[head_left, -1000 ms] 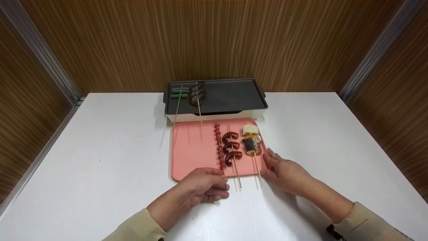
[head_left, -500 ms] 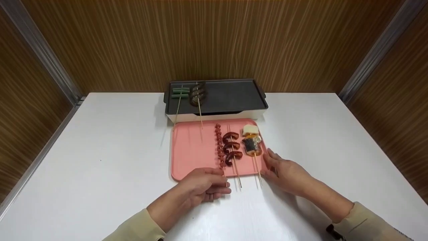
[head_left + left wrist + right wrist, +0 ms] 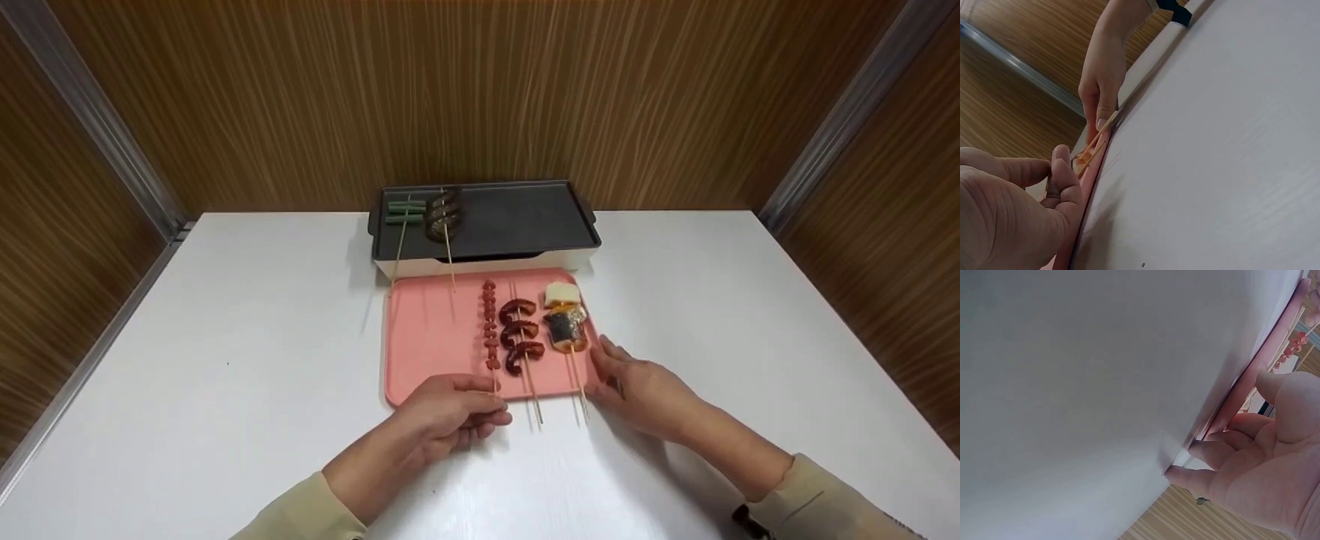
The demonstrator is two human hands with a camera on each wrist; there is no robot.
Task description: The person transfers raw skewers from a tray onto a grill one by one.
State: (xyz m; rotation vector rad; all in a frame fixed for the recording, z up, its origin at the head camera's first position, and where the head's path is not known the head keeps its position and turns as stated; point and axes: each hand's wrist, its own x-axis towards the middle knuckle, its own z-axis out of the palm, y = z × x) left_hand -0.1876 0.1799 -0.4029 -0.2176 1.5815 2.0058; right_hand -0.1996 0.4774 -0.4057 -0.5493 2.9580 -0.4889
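Note:
In the head view my left hand [image 3: 454, 412] pinches the stick of a skewer of small red pieces [image 3: 490, 322] at the near edge of a pink tray [image 3: 427, 341]. Whether that skewer touches the tray, I cannot tell. Beside it lies a skewer of dark red, curled octopus-like pieces [image 3: 519, 330]. Farther right is a skewer with a white block and a dark-skinned chunk [image 3: 566, 322]. My right hand [image 3: 641, 390] grips the tray's near right corner; in the right wrist view its thumb [image 3: 1269, 385] presses the rim and its fingers reach the side.
Behind the tray stands a black griddle [image 3: 517, 217] on a white base. A skewer of green pieces [image 3: 406, 214] and one with a dark brown spiral piece [image 3: 442, 216] lie on its left side, sticks overhanging the front. Wood-grain walls [image 3: 480, 97] enclose the white table [image 3: 262, 337].
The near end of the red-piece skewer has swung a little left with my left hand, so the skewer now points straighter away from me. My right hand and the tray have stayed put.

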